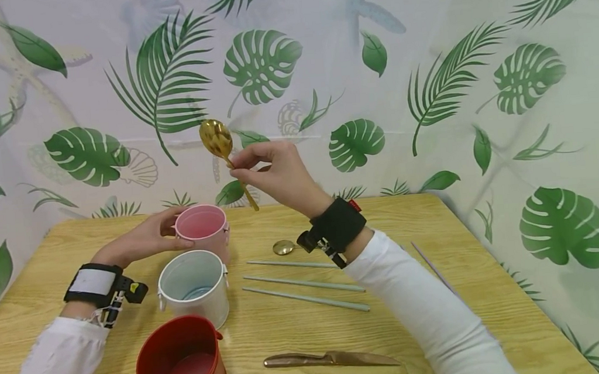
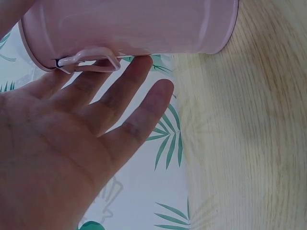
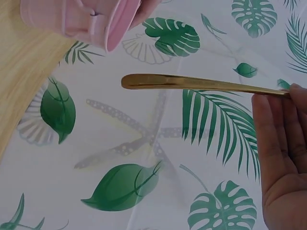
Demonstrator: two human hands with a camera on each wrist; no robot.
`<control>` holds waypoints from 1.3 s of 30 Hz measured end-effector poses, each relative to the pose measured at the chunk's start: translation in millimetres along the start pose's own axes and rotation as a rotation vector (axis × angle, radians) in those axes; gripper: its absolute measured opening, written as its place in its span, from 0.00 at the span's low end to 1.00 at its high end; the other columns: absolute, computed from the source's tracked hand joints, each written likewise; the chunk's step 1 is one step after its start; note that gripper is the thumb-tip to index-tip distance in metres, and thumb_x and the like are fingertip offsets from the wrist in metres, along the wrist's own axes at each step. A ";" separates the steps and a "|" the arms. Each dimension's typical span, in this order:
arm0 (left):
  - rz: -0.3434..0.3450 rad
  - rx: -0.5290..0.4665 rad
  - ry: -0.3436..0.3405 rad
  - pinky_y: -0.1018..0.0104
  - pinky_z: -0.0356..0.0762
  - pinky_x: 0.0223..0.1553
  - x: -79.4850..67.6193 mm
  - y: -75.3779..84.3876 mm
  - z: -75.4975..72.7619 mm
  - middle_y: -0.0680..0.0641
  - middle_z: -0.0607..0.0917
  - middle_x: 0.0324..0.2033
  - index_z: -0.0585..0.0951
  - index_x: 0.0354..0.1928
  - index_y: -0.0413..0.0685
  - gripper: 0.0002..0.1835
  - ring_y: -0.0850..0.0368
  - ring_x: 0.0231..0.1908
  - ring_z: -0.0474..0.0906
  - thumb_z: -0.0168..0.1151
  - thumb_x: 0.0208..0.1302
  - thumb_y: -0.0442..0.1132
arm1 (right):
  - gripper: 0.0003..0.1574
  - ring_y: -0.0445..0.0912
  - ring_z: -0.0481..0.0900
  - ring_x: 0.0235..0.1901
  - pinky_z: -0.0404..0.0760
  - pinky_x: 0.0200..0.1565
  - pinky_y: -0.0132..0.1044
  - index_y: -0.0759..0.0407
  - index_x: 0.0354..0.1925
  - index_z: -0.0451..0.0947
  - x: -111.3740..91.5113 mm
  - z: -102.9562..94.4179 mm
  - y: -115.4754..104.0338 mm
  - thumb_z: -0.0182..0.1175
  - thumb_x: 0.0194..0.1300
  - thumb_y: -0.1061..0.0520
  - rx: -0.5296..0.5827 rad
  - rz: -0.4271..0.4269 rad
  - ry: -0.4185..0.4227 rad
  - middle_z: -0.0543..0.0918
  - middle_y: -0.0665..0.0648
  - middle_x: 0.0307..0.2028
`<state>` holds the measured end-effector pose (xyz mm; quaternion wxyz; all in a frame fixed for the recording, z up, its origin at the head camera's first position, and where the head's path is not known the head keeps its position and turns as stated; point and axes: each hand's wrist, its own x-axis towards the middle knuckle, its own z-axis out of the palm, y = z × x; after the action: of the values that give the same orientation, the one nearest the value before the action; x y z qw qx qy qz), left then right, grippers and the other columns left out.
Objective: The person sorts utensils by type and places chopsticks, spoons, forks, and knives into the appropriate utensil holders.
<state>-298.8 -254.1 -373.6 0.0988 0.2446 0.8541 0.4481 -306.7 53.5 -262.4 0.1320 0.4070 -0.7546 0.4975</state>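
A pale wood-grain tabletop [image 1: 300, 331] carries a glossy pink, cylindrical, open-topped bucket [image 1: 215, 245] near its far edge. The left hand [image 1: 145, 237] spans that bucket at the rim, thumb on the near side. The right hand [image 1: 282, 173] has a narrow grip, pinching a shiny gold metal spoon [image 1: 221, 148] by its handle. The spoon slants, bowl up and leftward, handle end down and rightward; the bucket's mouth lies below and left of this grip, apart from the spoon.

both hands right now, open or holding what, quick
Left hand: holding the pink bucket, thumb on one side, fingers on the other.
Right hand: closed, pinching the raised gold spoon by its handle.
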 end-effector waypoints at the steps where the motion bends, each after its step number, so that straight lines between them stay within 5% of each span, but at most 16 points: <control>1: 0.000 0.000 0.000 0.37 0.76 0.61 0.3 -0.4 0.0 0.35 0.74 0.68 0.60 0.77 0.40 0.42 0.35 0.65 0.73 0.70 0.67 0.40 | 0.07 0.43 0.86 0.39 0.88 0.41 0.37 0.65 0.42 0.88 -0.4 1.9 -0.5 0.71 0.64 0.65 0.012 -0.001 0.008 0.90 0.57 0.39; 11: 0.014 -0.009 -0.008 0.37 0.75 0.62 1.2 -2.2 -1.6 0.35 0.74 0.68 0.60 0.77 0.40 0.41 0.35 0.65 0.73 0.69 0.68 0.39 | 0.07 0.51 0.88 0.36 0.89 0.42 0.41 0.67 0.42 0.87 -1.8 15.6 -1.8 0.70 0.65 0.66 0.125 0.006 0.077 0.90 0.60 0.38; 23: 0.010 -0.014 -0.009 0.38 0.75 0.62 1.8 -3.0 -1.4 0.35 0.73 0.68 0.59 0.78 0.41 0.42 0.35 0.65 0.73 0.69 0.68 0.39 | 0.04 0.43 0.87 0.38 0.88 0.42 0.37 0.66 0.36 0.88 -2.2 36.6 10.0 0.72 0.63 0.64 0.106 0.024 0.106 0.90 0.58 0.37; 39: 0.009 -0.035 -0.001 0.34 0.73 0.63 -2.6 -3.4 2.8 0.34 0.74 0.68 0.59 0.78 0.40 0.41 0.35 0.65 0.72 0.68 0.69 0.39 | 0.03 0.44 0.87 0.32 0.87 0.38 0.32 0.64 0.37 0.88 -14.9 61.8 37.2 0.72 0.64 0.64 0.004 0.084 -0.046 0.90 0.55 0.34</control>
<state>-296.7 -255.1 -378.1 0.1014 0.2468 0.8450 0.4634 -312.2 14.2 -324.4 0.0929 0.3867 -0.7727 0.4948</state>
